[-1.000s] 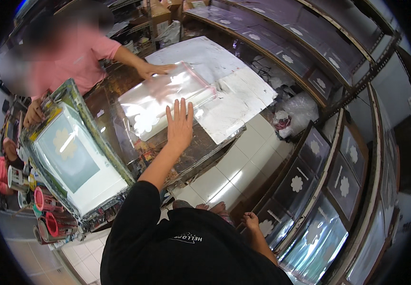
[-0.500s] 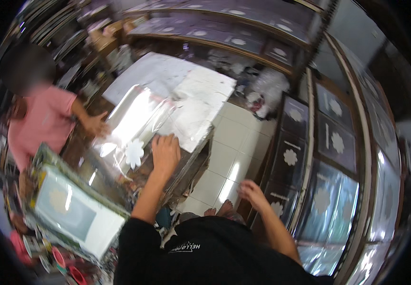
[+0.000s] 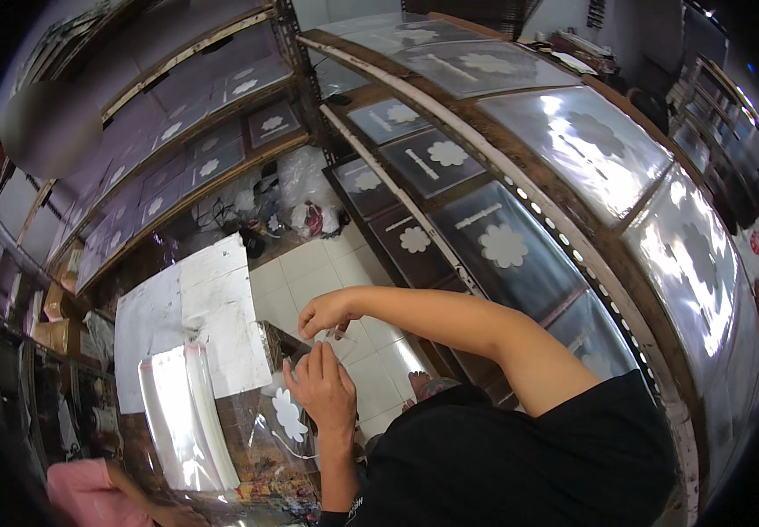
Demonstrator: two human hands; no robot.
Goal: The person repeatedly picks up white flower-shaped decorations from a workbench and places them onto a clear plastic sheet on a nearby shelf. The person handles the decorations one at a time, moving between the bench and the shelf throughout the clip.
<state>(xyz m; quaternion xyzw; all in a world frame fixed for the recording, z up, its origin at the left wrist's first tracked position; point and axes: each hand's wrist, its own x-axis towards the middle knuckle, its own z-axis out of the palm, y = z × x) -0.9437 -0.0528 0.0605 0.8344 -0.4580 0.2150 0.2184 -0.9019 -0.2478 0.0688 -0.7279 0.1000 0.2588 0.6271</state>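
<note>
A clear plastic sheet with a white flower-shaped print (image 3: 290, 415) hangs at the table's near edge, beside my hands. My left hand (image 3: 327, 400) has its fingers closed on the sheet's edge. Just beyond it my right hand (image 3: 327, 312) reaches across with bent fingers, pinching a corner of the clear plastic (image 3: 337, 336) over the floor. The two hands nearly meet. Much of the sheet is see-through, so its full outline is hard to make out.
A stack of shiny clear sheets (image 3: 173, 422) lies on the table, next to white boards (image 3: 212, 299). Racks on the right hold flower-printed sheets (image 3: 502, 246); more shelves (image 3: 204, 145) stand behind. A co-worker in a pink shirt (image 3: 85, 487) is at lower left.
My view has swung right toward the racks. My right hand has come across to meet my left at the plastic sheet, and the flower-printed sheet has come away from the stack.
</note>
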